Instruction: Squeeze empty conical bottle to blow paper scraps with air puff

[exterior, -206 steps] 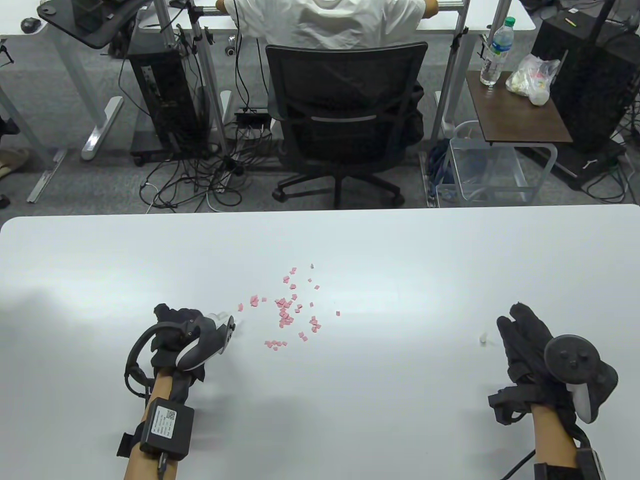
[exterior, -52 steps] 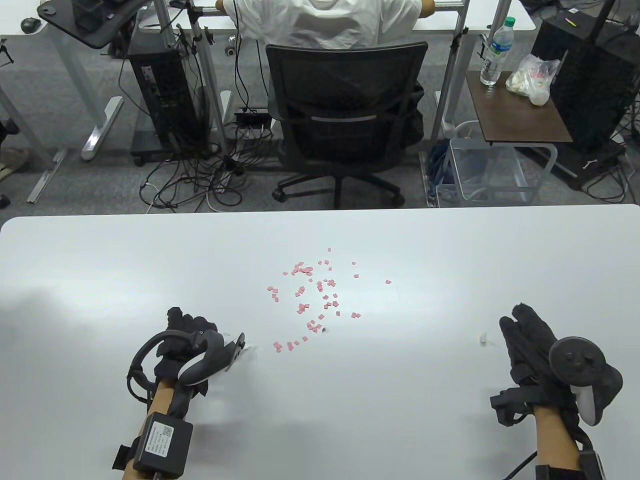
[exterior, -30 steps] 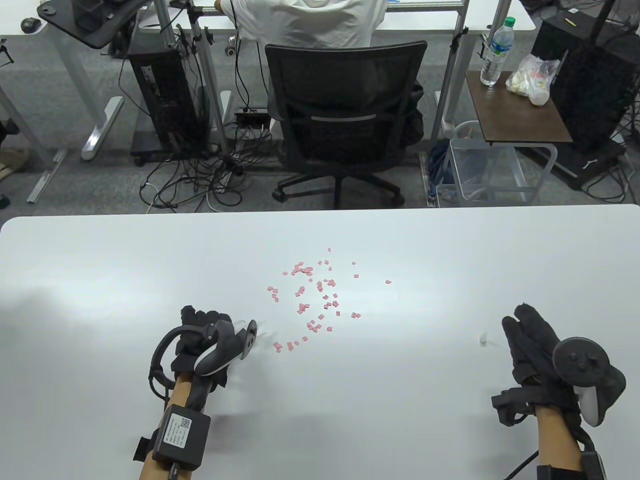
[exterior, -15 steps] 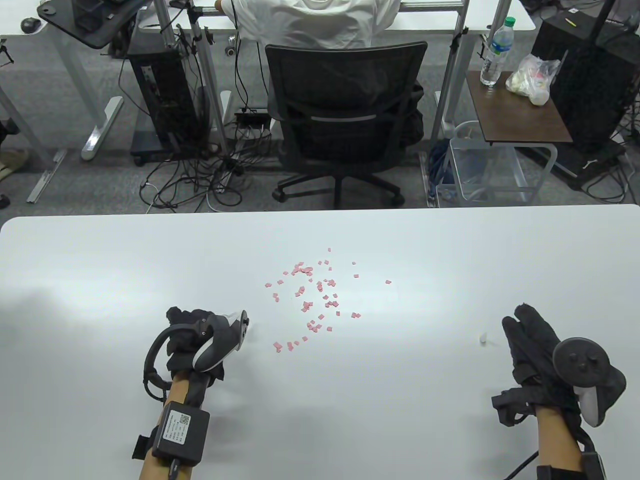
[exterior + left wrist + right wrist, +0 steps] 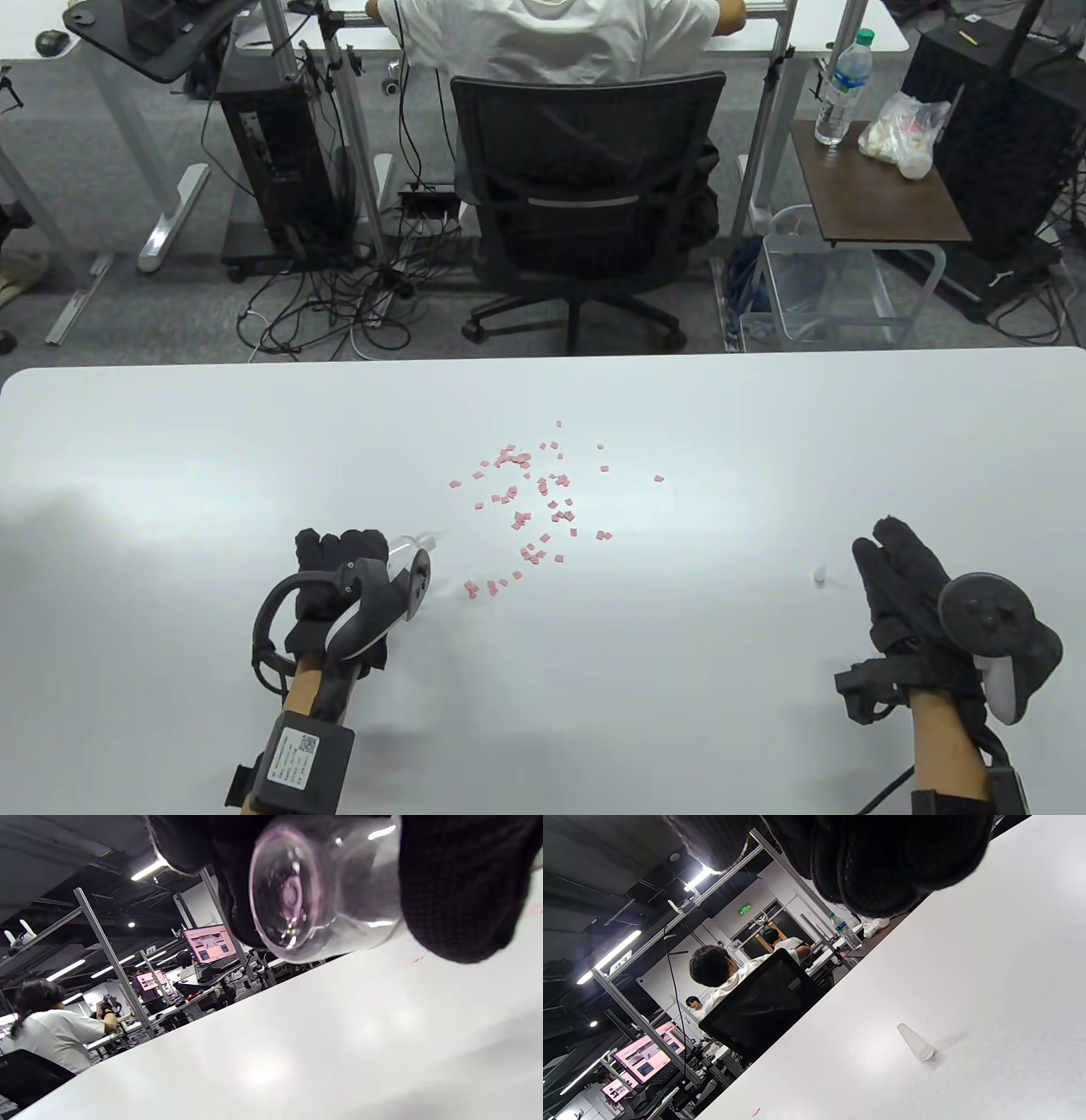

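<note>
the left hand (image 5: 339, 569) grips the bottle (image 5: 411, 543), nozzle toward the scraps (image 5: 530, 501) mid-desk (image 5: 764, 441). right hand (image 5: 904, 586) lies flat, fingers released, near the cap (image 5: 820, 576). risk: a weak or misaimed squeeze sends the puff past the scraps.

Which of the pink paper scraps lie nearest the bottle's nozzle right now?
The small row of scraps at the near-left edge of the scatter, just right of the bottle gripped by the left hand; the rest lie farther up the table.

A white table (image 5: 170, 441) carries scattered pink paper scraps (image 5: 534, 501) and a small clear cap (image 5: 820, 576) standing upright.
</note>
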{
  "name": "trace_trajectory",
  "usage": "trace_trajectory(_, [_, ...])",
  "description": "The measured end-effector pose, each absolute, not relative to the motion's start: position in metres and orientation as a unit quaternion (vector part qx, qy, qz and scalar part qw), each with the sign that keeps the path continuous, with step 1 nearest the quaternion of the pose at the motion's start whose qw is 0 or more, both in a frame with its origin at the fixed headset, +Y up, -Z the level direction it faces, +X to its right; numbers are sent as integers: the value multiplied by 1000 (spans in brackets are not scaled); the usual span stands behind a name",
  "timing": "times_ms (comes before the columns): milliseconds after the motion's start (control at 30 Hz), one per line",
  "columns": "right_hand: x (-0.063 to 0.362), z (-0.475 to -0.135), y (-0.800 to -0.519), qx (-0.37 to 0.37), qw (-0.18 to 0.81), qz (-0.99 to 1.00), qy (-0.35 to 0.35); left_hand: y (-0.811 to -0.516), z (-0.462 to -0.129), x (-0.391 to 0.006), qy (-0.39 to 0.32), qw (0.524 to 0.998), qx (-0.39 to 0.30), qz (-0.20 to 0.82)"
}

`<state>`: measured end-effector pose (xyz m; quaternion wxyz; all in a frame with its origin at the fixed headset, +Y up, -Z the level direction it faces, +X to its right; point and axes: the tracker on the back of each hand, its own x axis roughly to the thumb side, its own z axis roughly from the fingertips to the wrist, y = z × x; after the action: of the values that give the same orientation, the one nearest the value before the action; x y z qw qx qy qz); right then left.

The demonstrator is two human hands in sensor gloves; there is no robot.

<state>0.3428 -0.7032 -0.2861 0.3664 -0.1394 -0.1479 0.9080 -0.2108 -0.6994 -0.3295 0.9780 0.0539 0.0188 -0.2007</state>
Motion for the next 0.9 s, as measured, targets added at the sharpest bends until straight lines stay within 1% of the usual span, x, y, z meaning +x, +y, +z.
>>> trace_trajectory(133, [342,-286,-704,-139,362,910,-147,-689,-313,-198,5,986,74,-152])
trace_trajectory(300, [339,-287,-706,-135,349,917,-141,-682,-292,-175,-29,987,101,-121])
trace_trajectory(467, [334,-288,-710,-130,340,922,-133,-690,-274,-156,-62,986,131,-87])
trace_trajectory(533, [333,-288,-712,-129,335,925,-128,-698,-268,-154,-68,984,149,-68])
trace_trajectory(633, [331,-289,-715,-129,323,929,-123,-705,-266,-153,-79,986,131,-70])
trace_trajectory(700, [329,-289,-717,-131,320,931,-120,-718,-275,-148,-86,986,126,-74])
trace_trajectory(800, [323,-290,-718,-124,311,936,-112,-719,-278,-145,-93,986,113,-73])
trace_trajectory(900, [316,-291,-713,-116,288,943,-121,-719,-279,-147,-93,987,110,-66])
